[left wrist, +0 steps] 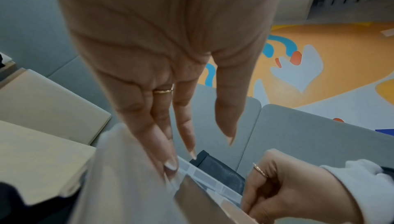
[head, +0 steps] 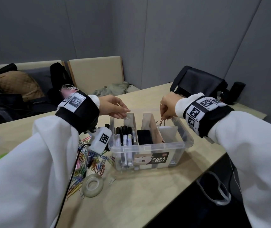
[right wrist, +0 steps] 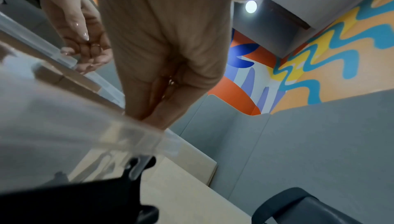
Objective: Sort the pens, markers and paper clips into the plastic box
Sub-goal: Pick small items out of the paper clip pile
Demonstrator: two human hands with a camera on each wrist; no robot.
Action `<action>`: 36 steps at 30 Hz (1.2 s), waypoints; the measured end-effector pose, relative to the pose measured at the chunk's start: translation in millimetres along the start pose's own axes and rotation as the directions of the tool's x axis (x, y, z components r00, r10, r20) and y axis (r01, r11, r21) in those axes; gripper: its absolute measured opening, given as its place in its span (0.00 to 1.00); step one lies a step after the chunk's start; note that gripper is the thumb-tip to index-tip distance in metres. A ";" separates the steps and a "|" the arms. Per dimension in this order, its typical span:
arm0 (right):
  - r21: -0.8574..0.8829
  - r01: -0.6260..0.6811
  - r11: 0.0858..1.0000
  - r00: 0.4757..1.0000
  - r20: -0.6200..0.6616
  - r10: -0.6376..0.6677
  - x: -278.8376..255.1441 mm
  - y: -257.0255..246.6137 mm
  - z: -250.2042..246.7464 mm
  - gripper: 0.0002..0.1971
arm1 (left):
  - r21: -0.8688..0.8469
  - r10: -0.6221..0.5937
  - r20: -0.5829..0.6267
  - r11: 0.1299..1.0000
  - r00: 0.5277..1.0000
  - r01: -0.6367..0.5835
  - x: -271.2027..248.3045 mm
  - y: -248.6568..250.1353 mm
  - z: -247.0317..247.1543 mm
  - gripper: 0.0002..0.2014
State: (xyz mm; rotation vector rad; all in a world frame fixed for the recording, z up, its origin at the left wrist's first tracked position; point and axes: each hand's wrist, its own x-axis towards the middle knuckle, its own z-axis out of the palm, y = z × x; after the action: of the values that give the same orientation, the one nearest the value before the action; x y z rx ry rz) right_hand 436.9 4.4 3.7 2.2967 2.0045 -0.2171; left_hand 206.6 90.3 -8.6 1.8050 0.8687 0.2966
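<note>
1. Clips [head: 97, 163] lie in a loose pile on the desk [head: 148, 195], left of the box, with a tape roll [head: 93, 185] near them.
2. Left hand [head: 113, 106]: grip released, straight fingers [left wrist: 170, 165] touching the divider top at the box's far rim.
3. Box [head: 149, 145] on the desk; markers [head: 125, 137] stand in its left compartment.
4. Right hand [head: 168, 106]: grip pinching a few clips over the right compartment.
</note>
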 end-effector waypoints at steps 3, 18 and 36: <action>-0.064 -0.022 0.998 0.999 -0.047 0.019 -0.6 -3.1 1.1 0.03 | 0.018 0.015 -0.009 1.000 1.000 -0.015 0.8 -4.2 -1.7 0.12; -0.012 0.026 1.000 0.937 -0.348 -0.029 -28.6 -62.8 -48.1 0.12 | -0.038 0.084 -0.104 0.995 0.991 -0.089 -15.7 -8.5 -2.3 0.03; 0.733 0.220 0.644 0.856 0.171 -0.487 -45.2 -224.2 -38.0 0.13 | 0.147 -0.175 -0.352 0.960 0.919 0.239 -122.9 -86.5 -75.8 0.05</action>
State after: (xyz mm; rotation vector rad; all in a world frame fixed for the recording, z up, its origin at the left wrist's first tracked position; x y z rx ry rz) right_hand 210.9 -2.9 54.9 1.8635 2.4075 -1.5540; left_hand 40.3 75.4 -30.5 1.8422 1.3607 0.4044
